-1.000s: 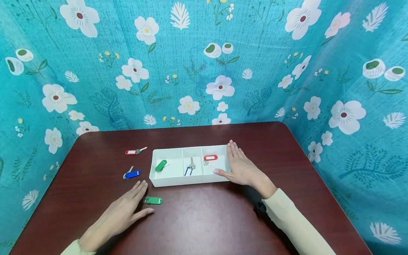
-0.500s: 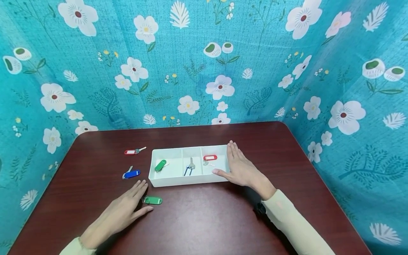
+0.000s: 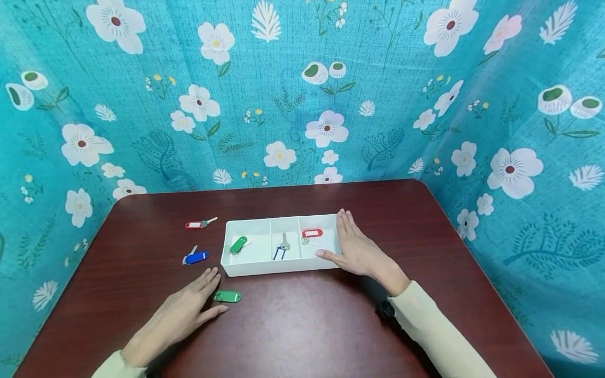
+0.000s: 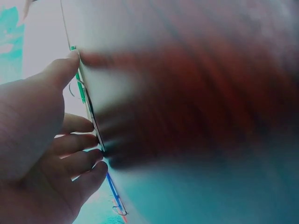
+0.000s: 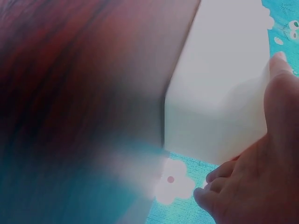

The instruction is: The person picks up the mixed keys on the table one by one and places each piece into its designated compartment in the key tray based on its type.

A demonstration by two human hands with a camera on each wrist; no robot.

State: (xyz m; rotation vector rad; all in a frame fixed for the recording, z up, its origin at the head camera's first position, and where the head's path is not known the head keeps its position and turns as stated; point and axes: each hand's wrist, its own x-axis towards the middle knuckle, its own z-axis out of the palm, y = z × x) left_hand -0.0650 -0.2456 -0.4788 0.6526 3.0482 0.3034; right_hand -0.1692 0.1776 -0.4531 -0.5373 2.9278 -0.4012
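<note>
My left hand (image 3: 184, 310) rests on the table with straight fingers, thumb spread. Between its thumb and forefinger side lies a key with a green tag (image 3: 229, 296), its key end hidden by the hand. Beyond the fingertips is a key with a blue tag (image 3: 196, 258). My right hand (image 3: 359, 249) lies with straight fingers against the right end of a white three-section tray (image 3: 260, 268), thumb over the front rim. In the tray are a green-tagged key (image 3: 238, 244) at left, a key on a blue-edged tag (image 3: 284, 244) in the middle, and a red-tagged key (image 3: 312, 233) at right.
A key with a red tag (image 3: 195, 225) lies at the back left of the dark wooden table (image 3: 302, 325). Blue flowered cloth (image 3: 283, 94) hangs behind the table's far edge and along its sides.
</note>
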